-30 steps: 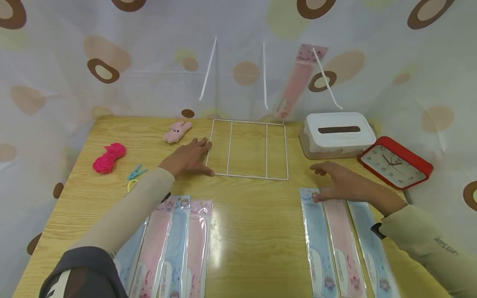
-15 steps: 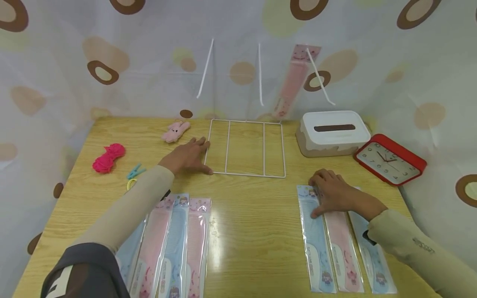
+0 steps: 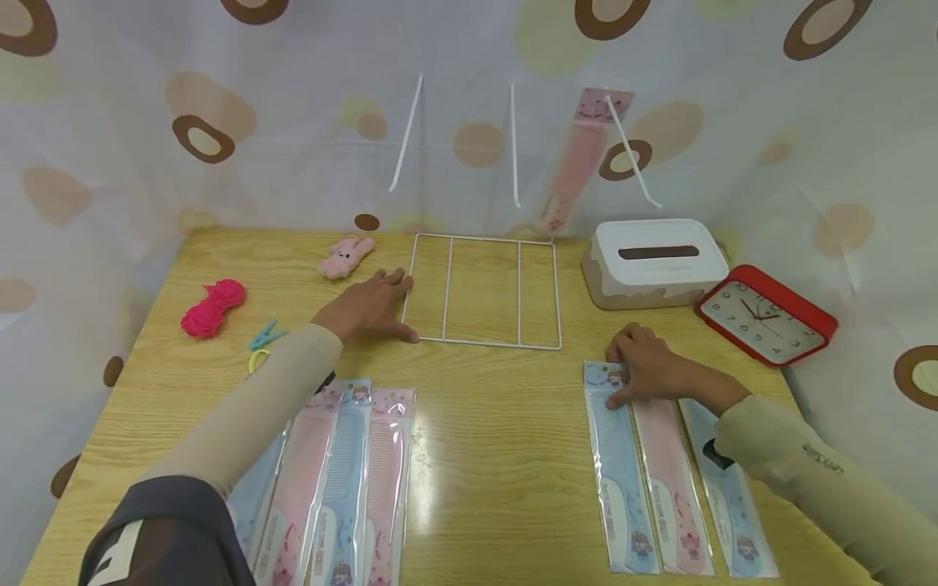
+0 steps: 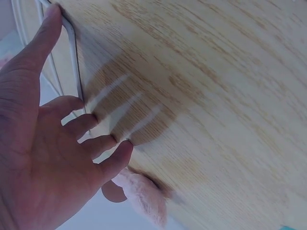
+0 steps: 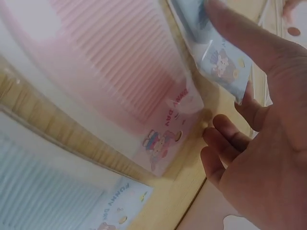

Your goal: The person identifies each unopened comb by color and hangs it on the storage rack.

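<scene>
The person's left arm (image 3: 252, 415), in a light sleeve with a dark stretch near the elbow, reaches diagonally forward and inward, ending in the left hand (image 3: 366, 308), its thumb stretched well away from four slightly bent fingers that stand a little apart. From the other side the right arm (image 3: 799, 464), also light-sleeved, angles forward and inward to the right hand (image 3: 648, 366), where thumb and forefinger form a pinch while the remaining fingers bend loosely, the palm partly showing in the right wrist view.
</scene>
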### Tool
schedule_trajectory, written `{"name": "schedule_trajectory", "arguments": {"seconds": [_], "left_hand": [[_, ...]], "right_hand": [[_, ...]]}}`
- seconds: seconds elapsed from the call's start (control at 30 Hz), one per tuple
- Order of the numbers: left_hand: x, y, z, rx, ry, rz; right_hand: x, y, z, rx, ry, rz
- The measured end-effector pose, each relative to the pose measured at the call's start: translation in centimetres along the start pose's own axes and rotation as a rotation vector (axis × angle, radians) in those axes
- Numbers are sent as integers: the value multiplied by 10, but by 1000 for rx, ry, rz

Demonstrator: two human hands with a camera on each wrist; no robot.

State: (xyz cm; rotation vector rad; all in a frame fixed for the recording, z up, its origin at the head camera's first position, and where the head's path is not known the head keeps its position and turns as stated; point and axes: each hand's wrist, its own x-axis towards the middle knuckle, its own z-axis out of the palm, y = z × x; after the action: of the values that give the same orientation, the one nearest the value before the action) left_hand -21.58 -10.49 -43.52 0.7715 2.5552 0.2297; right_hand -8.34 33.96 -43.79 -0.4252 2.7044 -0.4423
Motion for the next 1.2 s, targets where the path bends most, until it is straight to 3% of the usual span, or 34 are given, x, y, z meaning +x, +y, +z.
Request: {"name": "schedule_trajectory", "arguments": {"seconds": [0.33, 0.57, 0.7, 1.2], "left_hand": [[0, -2, 2, -11, 3, 2], [0, -4, 2, 2, 4, -2], [0, -5, 1, -5, 6, -4], [-2, -3, 1, -26, 15, 7]], "right_hand": [[-5, -7, -21, 250, -30, -8], [-13, -30, -48, 468, 50, -12], [-15, -48, -60, 555, 107, -73], [-11, -148, -97, 632, 437, -397]]}}
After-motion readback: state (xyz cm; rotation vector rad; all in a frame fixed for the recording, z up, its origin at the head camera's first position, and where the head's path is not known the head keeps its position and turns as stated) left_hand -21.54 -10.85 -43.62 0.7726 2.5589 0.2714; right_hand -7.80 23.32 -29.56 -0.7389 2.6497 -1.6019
